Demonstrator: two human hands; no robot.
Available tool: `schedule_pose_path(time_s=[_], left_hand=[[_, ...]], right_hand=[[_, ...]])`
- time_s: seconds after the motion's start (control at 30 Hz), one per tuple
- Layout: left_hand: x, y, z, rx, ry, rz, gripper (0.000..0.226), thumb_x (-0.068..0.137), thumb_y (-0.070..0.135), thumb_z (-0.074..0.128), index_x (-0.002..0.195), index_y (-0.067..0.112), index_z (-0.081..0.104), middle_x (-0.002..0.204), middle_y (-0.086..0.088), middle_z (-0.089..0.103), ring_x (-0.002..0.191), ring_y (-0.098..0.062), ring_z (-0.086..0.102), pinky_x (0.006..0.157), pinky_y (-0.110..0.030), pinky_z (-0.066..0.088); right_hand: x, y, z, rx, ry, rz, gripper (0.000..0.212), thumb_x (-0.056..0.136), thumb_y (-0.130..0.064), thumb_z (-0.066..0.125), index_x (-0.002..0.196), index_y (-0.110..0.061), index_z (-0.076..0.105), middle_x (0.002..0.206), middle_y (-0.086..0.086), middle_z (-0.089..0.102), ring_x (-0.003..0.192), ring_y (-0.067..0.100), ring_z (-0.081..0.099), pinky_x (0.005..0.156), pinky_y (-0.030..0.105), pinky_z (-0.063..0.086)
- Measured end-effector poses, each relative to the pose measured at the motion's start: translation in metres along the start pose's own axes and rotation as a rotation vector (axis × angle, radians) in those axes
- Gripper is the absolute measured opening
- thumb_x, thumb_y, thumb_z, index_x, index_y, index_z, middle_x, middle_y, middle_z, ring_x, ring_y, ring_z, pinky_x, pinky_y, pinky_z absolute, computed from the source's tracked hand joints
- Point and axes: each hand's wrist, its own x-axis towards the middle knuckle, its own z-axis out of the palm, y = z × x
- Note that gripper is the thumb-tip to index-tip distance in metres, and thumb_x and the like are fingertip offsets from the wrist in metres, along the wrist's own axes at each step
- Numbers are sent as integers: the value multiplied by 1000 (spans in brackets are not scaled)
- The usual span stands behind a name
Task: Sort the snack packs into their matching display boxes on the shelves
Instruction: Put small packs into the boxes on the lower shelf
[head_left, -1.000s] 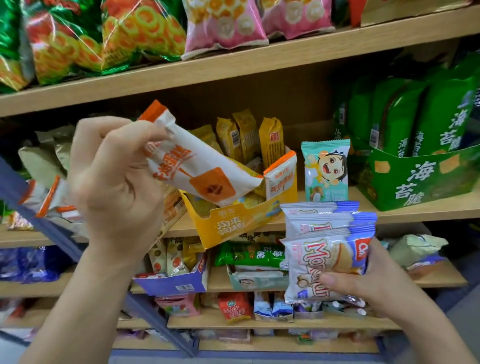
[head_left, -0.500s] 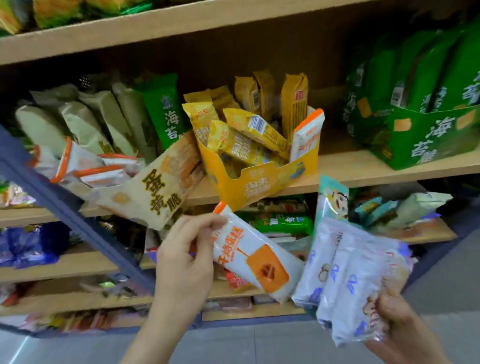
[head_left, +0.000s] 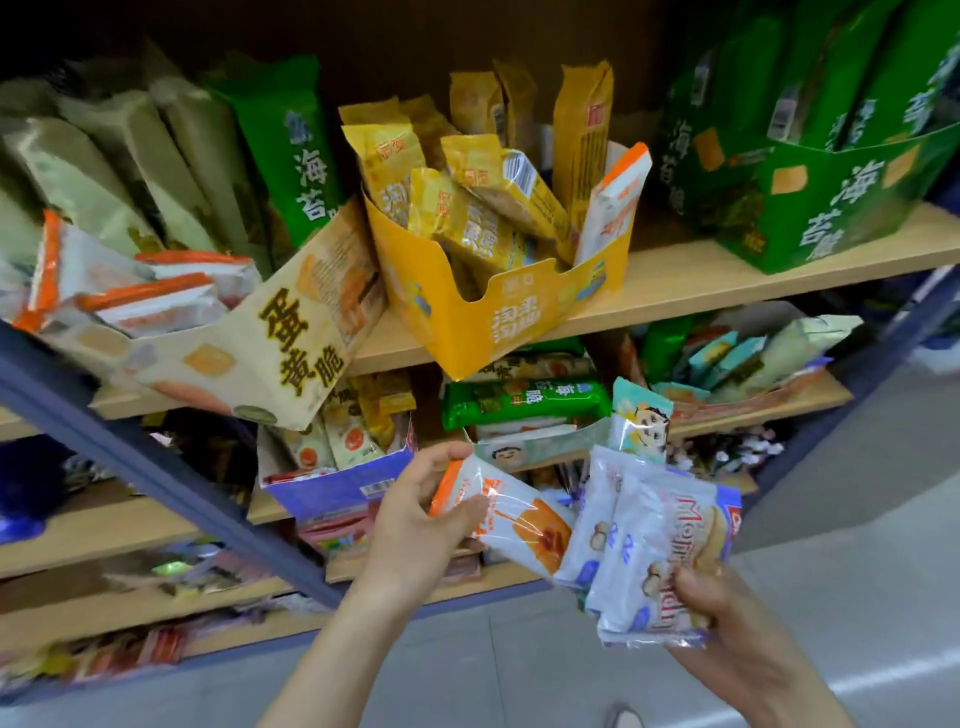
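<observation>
My left hand (head_left: 415, 519) pinches a white snack pack with an orange end (head_left: 511, 514) low in front of the shelves. My right hand (head_left: 727, 613) grips a fanned stack of white-and-blue packs (head_left: 654, 551), with a teal cartoon pack (head_left: 641, 423) standing behind them. On the middle shelf a beige display box (head_left: 260, 358) holds more orange-ended white packs (head_left: 140, 296). Beside it a yellow display box (head_left: 493, 317) holds yellow packs and one orange-ended white pack (head_left: 615, 208).
A green display box (head_left: 841, 208) with green packs stands at the right of the middle shelf (head_left: 701, 280). Olive and green packs lean at the back left. A blue upright post (head_left: 171, 478) crosses diagonally. Lower shelves hold a purple box (head_left: 337, 488) and mixed packs. Grey floor lies below.
The view tilted further down and the shelves rose in view. My left hand with the orange-ended pack dropped from shelf height to below the yellow box, close to the stack in my right hand.
</observation>
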Motion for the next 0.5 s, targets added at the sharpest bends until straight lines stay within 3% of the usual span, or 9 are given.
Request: schedule_pose_path(time_s=[0.17,0.23,0.37,0.43,0.5], left_hand=[[21,-29,19,-101,65,-73,44,91,-4,61,112,34,65,107,-8,69,83,-16,70,65,-35,57],[30,-40,27,-118,88,-74,45,92,-3,60,115,35,63,113,-7,67,88,-19,71,69,-39,59],[64,-54,35,69,177,34,52,93,-3,59,113,45,59,122,-4,59,101,-23,66,81,-49,59],[83,-58,36,213,201,116,54,92,-4,57,109,47,58,119,-2,58,102,-22,63,81,-44,58],[97,-60,37,377,211,220,54,90,-6,56,105,45,57,119,0,54,106,-6,56,85,-23,49]], right_hand=[[45,26,20,-9,-1,30,49,99,17,12,147,18,9,149,44,20,141,53,23,118,59,12],[47,21,17,44,79,14,48,98,18,9,146,20,10,148,44,21,140,54,25,117,59,15],[53,12,-7,52,185,0,49,98,18,6,147,18,11,148,46,19,139,57,25,115,60,19],[51,6,-23,64,160,14,52,98,18,6,149,14,12,149,43,20,139,55,24,116,58,19],[43,0,-32,50,188,5,52,97,20,6,149,14,9,148,45,18,139,56,23,116,58,18]])
